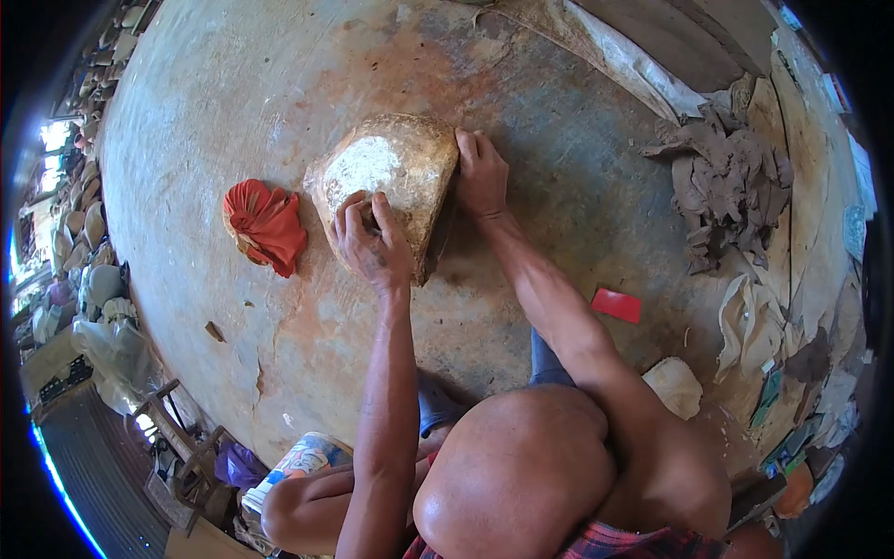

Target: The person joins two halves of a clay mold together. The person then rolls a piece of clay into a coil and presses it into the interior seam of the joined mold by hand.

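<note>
A bulky, rounded mould-like block point(410, 149) rests on the floor in front of me, tan and stained, with a white powdery patch on its upper face. My right hand point(482, 175) grips its right edge, fingers bent over the rim. Over the near left part of the block is my left hand point(374, 244), its fingers curled up toward the thumb. Whatever may be between those fingers is too small to make out. To the left lies a bunched orange-red cloth bundle point(264, 225), tan where its underside shows.
A heap of grey-brown clay point(731, 186) lies at the right, near a pale crumpled cloth point(748, 326). A flat red piece point(616, 305) and a whitish lump point(673, 387) are by my right arm. A printed bucket point(307, 461) stands near my left knee. Pottery point(93, 224) lines the left side.
</note>
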{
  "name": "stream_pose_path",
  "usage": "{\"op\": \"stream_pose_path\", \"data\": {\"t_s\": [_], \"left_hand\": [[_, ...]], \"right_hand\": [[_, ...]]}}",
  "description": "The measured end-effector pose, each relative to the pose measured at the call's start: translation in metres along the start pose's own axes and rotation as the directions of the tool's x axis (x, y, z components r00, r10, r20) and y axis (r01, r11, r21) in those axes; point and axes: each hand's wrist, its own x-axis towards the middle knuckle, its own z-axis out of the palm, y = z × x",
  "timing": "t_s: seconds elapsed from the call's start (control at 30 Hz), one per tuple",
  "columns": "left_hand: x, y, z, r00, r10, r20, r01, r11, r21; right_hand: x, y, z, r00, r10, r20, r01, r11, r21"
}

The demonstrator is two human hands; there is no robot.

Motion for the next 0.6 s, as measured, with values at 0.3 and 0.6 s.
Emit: {"op": "stream_pose_path", "data": {"t_s": [0.3, 0.6], "left_hand": [[-0.001, 0.004, -0.003, 0.999, -0.040, 0.012, 0.040, 0.999, -0.014], [0.000, -0.007, -0.008, 1.000, -0.006, -0.005, 0.006, 1.000, 0.024]], "right_hand": [[-0.004, -0.011, -0.016, 0.996, 0.066, 0.053, -0.073, 0.984, 0.159], [-0.006, -0.022, -0.029, 0.977, 0.150, 0.150, -0.179, 0.961, 0.210]]}}
